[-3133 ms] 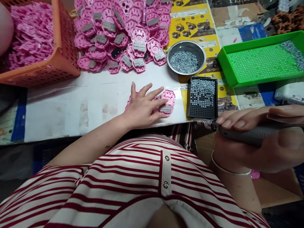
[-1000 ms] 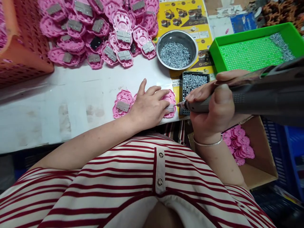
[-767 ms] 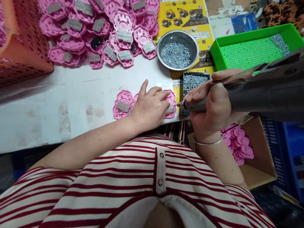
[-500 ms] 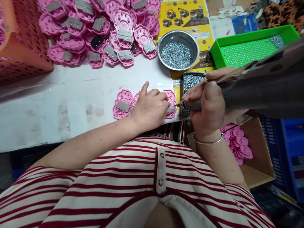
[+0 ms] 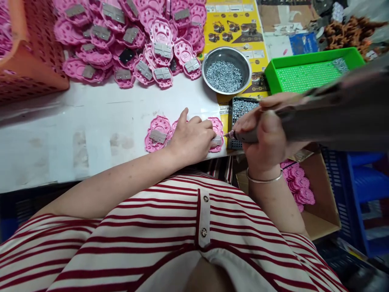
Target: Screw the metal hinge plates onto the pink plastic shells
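My left hand (image 5: 193,140) rests palm down over a short row of pink plastic parts on the white tabletop. Its little finger sticks out, while the other fingers curl against the rightmost pink plastic part (image 5: 216,125), at its grey plate. Another pink part with a grey plate (image 5: 158,136) shows left of the hand; one between is mostly covered. My right hand (image 5: 264,138) is wrapped round a dark electric screwdriver (image 5: 319,117), held nearly level. Its bit points left, its tip close to the grey plate's right edge; whether they touch I cannot tell.
Behind are a heap of pink parts (image 5: 124,40), a steel bowl of screws (image 5: 225,75), and a green tray (image 5: 304,77). A dark screw tray (image 5: 235,140) sits beneath the right hand. An orange basket (image 5: 45,52) stands left; a cardboard box (image 5: 328,202) of pink pieces is lower right.
The view has shifted slightly, so background things sit a little lower. Both hands keep nearly the same places; the screwdriver's bit stays beside the rightmost pink part.
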`<state>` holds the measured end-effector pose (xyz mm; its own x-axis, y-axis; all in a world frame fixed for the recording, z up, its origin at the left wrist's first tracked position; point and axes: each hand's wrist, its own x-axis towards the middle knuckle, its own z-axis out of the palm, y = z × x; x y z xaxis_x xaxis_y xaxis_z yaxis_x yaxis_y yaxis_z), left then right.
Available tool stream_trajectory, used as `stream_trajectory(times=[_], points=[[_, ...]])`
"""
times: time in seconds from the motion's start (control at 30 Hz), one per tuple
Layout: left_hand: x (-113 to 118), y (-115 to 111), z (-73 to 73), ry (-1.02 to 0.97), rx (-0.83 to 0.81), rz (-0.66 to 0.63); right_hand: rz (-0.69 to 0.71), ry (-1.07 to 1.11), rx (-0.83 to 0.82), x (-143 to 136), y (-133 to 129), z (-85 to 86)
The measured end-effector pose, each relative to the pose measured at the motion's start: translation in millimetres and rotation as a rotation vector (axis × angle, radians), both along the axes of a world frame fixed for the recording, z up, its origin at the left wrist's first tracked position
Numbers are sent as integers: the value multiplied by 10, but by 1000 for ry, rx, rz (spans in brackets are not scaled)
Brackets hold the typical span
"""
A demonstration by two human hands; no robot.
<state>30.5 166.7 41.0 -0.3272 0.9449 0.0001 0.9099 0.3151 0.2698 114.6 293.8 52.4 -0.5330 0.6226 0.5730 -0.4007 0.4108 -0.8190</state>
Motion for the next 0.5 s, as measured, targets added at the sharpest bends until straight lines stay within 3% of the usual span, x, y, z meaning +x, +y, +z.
stream_trajectory(times=[0.1, 0.2, 0.5], points=[[9, -48, -18, 28, 7, -18, -25, 234, -14, 117, 52, 160], [50, -120, -41, 73, 49, -44, -57, 291, -38, 242, 148, 231], [142, -195, -55, 127, 116, -35, -224, 307, 48, 287, 258, 14]])
